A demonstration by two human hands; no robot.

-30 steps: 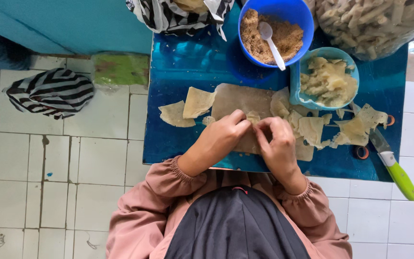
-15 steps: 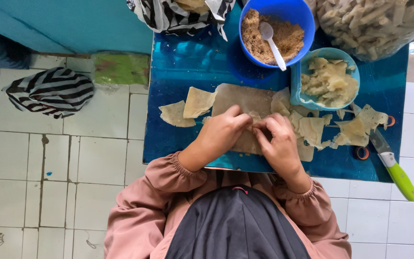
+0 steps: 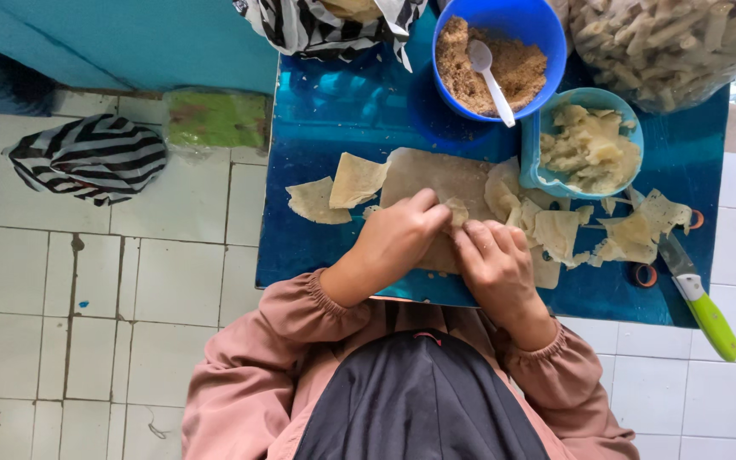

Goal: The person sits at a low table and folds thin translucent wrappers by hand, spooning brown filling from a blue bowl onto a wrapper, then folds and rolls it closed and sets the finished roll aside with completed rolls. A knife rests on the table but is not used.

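Still both hands, left hand [image 3: 393, 243], right hand [image 3: 494, 264], pinching wrapper piece [image 3: 457, 210], seemingly folded tighter than before.

sleeves: dusty pink, long, gathered elastic cuffs | front: dark grey garment | hands: bare

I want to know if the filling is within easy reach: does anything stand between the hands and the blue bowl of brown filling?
Nothing upright blocks it. Both hands, left hand and right hand, pinch a small wrapper. Only the flat wrapper sheet lies between them and the blue bowl; its white spoon handle points toward them.
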